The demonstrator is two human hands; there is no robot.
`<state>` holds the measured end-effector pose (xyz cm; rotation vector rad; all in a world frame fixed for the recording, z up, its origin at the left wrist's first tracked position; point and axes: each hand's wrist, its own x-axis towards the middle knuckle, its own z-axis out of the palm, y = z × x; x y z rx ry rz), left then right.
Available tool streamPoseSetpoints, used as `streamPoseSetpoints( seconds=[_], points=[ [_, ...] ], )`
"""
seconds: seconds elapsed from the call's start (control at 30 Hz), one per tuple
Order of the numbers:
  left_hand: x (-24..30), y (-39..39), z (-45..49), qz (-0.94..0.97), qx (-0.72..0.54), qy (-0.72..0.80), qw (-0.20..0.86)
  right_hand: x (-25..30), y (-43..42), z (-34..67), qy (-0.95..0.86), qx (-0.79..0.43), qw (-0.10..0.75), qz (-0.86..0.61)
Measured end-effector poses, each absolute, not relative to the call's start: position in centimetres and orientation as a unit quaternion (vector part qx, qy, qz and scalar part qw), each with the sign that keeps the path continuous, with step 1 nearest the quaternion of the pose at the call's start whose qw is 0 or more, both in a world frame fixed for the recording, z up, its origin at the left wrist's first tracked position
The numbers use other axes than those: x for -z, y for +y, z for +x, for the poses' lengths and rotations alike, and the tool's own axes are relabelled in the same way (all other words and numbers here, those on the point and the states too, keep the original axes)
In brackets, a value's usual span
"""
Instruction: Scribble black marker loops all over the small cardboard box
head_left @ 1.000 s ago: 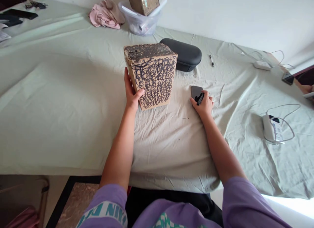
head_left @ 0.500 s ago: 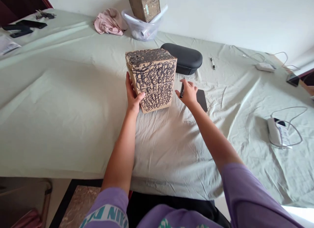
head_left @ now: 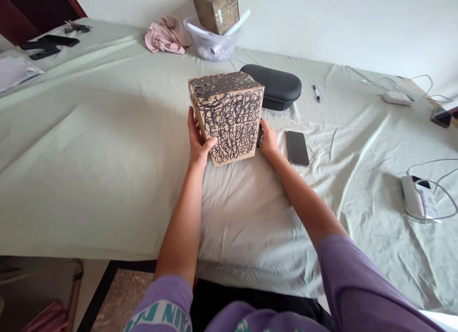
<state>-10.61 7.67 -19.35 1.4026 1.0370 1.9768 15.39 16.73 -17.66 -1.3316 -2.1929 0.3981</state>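
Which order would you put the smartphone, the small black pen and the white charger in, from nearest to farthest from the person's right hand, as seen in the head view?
From the right hand, in the head view:
1. The smartphone, lying flat just to the hand's right.
2. The small black pen, lying on the sheet ahead and to the right.
3. The white charger, farthest, out at the right of the sheet with its cable.

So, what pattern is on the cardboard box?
The cardboard box has dark scribbled loops, best in head view.
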Motion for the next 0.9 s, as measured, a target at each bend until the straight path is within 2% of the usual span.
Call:
streamPoseSetpoints(
  seconds=[0.2,0.4,0.53,0.67,0.77,0.9],
  points=[
    [19.9,8.3,-10.8,0.574,-0.694,0.371,0.227,18.0,12.4,20.3,-0.815,-0.139,0.277,-0.489],
    [20.9,8.7,-10.9,0.6,-0.677,0.337,0.262,18.0,9.2,21.6,-0.746,-0.204,0.428,-0.468],
    [21.6,9.2,-11.0,0.588,-0.676,0.341,0.285,16.0,7.8,20.6,-0.717,-0.168,0.518,-0.435],
    [21.5,9.2,-10.8,0.601,-0.674,0.343,0.259,13.6,6.6,19.7,-0.698,-0.106,0.585,-0.399],
    [21.3,8.8,-10.7,0.615,-0.663,0.351,0.242,13.3,6.3,19.5,-0.706,-0.069,0.598,-0.374],
    [20.9,8.1,-10.5,0.61,-0.663,0.356,0.247,15.2,7.1,20.0,-0.734,-0.083,0.547,-0.393]
  ],
)
